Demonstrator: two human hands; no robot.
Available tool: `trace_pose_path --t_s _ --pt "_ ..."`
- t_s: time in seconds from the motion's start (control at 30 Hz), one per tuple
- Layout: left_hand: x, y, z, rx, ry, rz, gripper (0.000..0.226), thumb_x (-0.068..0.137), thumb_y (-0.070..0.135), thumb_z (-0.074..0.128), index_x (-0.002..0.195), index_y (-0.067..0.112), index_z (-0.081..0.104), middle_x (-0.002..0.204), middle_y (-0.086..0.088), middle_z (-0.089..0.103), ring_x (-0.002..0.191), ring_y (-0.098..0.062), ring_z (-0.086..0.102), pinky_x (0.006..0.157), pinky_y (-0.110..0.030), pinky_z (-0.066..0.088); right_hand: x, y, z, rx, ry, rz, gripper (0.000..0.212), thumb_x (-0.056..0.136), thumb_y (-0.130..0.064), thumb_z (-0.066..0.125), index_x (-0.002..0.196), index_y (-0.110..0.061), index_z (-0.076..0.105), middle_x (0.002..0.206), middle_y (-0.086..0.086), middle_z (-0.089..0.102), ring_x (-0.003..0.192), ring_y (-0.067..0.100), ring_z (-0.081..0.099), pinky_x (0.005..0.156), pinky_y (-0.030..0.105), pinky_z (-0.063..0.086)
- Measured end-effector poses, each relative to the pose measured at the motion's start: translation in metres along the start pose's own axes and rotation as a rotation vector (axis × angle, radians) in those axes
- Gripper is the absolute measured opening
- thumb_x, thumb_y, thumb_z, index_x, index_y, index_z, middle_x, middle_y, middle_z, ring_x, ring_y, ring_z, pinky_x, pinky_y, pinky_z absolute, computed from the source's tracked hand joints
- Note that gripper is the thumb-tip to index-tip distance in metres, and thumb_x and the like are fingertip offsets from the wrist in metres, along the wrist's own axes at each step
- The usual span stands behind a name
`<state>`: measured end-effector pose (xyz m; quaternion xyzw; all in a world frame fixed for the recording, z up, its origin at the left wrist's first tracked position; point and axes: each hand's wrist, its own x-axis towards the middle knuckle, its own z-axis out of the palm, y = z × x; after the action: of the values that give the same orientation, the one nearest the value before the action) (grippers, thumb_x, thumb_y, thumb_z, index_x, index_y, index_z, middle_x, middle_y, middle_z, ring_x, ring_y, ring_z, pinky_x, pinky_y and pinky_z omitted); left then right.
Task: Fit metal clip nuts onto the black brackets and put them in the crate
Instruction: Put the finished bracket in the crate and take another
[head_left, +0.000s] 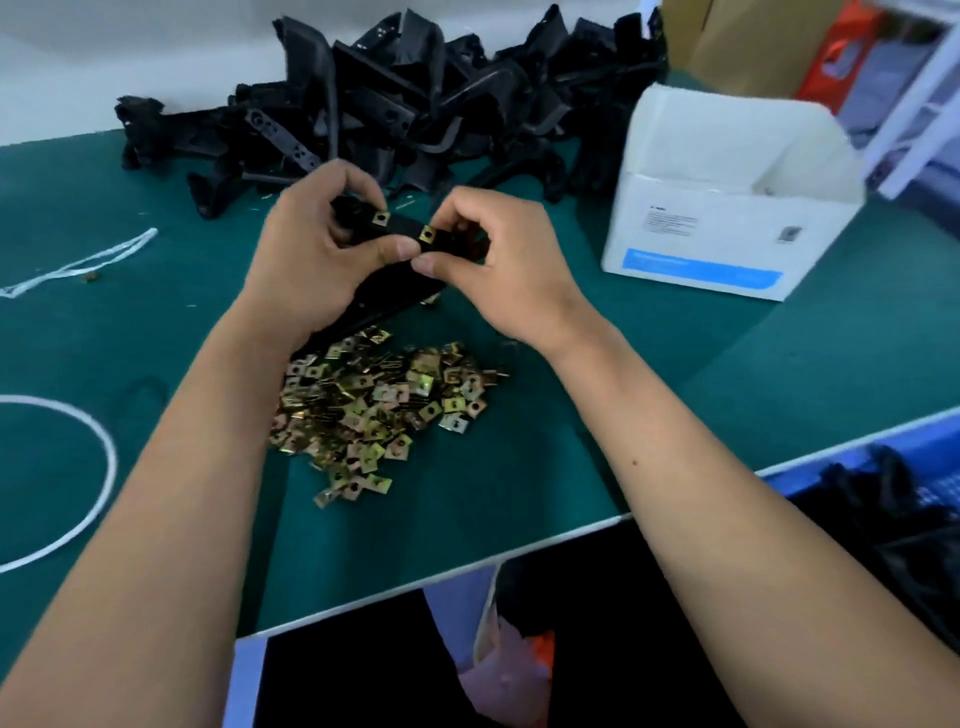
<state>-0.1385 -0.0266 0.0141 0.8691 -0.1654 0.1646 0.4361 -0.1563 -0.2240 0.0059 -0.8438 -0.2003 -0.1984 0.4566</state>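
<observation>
Frame centre: left hand (311, 260) grips the black bracket (400, 231) (2 clip nuts seated); right hand (493, 260) pinches the nearer clip nut (427, 234). Loose nut pile (379, 410) below on bench (649, 364); crate (883, 457) lower right.

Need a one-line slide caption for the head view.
Both hands, left and right, seat a second clip nut on a black bracket.
</observation>
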Motion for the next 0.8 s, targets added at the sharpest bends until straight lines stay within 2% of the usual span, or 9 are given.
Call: trace_pose_path --t_s 0.07,0.13,0.27,0.33,0.43,0.5,0.57,0.7,0.8 --pt "0.006 0.033 0.015 0.009 -0.019 0.069 0.034 0.072 0.054 0.081 0.09 0.039 0.056 0.087 0.008 0.06 0.073 -0.016 0.055 0.069 -0.038 0.05 -0.01 -0.001 -0.033 -0.015 0.062 -0.001 0.028 0.078 -0.019 0.087 0.086 -0.001 0.066 0.08 0.007 0.068 0.076 0.022 0.06 0.07 0.038 0.047" --pt "0.015 0.068 0.034 0.004 -0.043 0.151 0.036 0.072 0.054 0.081 0.092 0.037 0.058 0.089 0.01 0.06 0.078 -0.019 0.056 0.072 -0.036 0.049 -0.02 0.001 -0.071 -0.039 0.125 0.014 0.029 0.078 -0.016 0.086 0.086 0.002 0.065 0.081 0.01 0.067 0.076 0.024 0.058 0.069 0.037 0.046" --pt "0.026 0.144 0.097 -0.103 -0.181 0.327 0.044 0.074 0.04 0.085 0.099 0.013 0.061 0.091 -0.001 0.057 0.08 -0.012 0.05 0.073 -0.034 0.045 -0.061 0.011 -0.162 -0.073 0.21 0.097 0.031 0.08 -0.011 0.083 0.086 0.009 0.06 0.084 0.023 0.061 0.074 0.017 0.049 0.066 0.032 0.041" --pt "0.022 0.183 0.135 -0.188 -0.268 0.373 0.043 0.074 0.034 0.085 0.096 0.008 0.06 0.086 0.0 0.056 0.074 -0.008 0.048 0.068 -0.032 0.04 -0.091 0.021 -0.209 -0.159 0.245 0.122 0.031 0.08 -0.015 0.083 0.085 0.007 0.06 0.084 0.022 0.061 0.077 0.015 0.049 0.069 0.032 0.041" --pt "0.006 0.237 0.198 -0.272 -0.372 0.445 0.042 0.072 0.031 0.086 0.093 0.007 0.059 0.076 0.012 0.052 0.065 0.0 0.044 0.064 -0.021 0.036 -0.147 0.036 -0.279 -0.242 0.275 0.201 0.026 0.081 -0.017 0.082 0.085 -0.003 0.061 0.082 0.014 0.06 0.08 0.017 0.052 0.074 0.039 0.045" --pt "-0.011 0.268 0.246 -0.266 -0.435 0.474 0.042 0.07 0.032 0.087 0.092 0.011 0.058 0.074 0.011 0.055 0.067 -0.003 0.05 0.064 -0.026 0.042 -0.188 0.048 -0.317 -0.321 0.252 0.284 0.027 0.082 -0.018 0.081 0.087 -0.003 0.059 0.085 0.015 0.06 0.08 0.025 0.056 0.075 0.044 0.047" --pt "-0.035 0.294 0.296 -0.182 -0.501 0.471 0.043 0.07 0.035 0.088 0.091 0.019 0.054 0.079 0.007 0.062 0.076 -0.016 0.058 0.07 -0.037 0.047 -0.233 0.061 -0.344 -0.413 0.209 0.405 0.027 0.084 -0.014 0.081 0.091 0.0 0.059 0.086 0.018 0.063 0.082 0.031 0.06 0.074 0.042 0.048" --pt "-0.094 0.307 0.379 -0.139 -0.726 0.348 0.039 0.078 0.035 0.086 0.089 0.024 0.05 0.085 0.002 0.066 0.085 -0.028 0.062 0.07 -0.039 0.043 -0.317 0.084 -0.361 -0.353 0.253 0.631 0.018 0.083 0.003 0.08 0.092 -0.003 0.066 0.082 0.007 0.069 0.076 0.016 0.062 0.075 0.027 0.05" --pt "-0.135 0.293 0.419 -0.103 -0.864 0.227 0.037 0.087 0.032 0.08 0.104 0.016 0.051 0.096 -0.005 0.067 0.094 -0.03 0.063 0.079 -0.043 0.049 -0.366 0.107 -0.358 -0.345 0.257 0.857 0.016 0.081 -0.004 0.085 0.086 -0.008 0.07 0.079 0.007 0.073 0.071 0.022 0.065 0.075 0.036 0.052"
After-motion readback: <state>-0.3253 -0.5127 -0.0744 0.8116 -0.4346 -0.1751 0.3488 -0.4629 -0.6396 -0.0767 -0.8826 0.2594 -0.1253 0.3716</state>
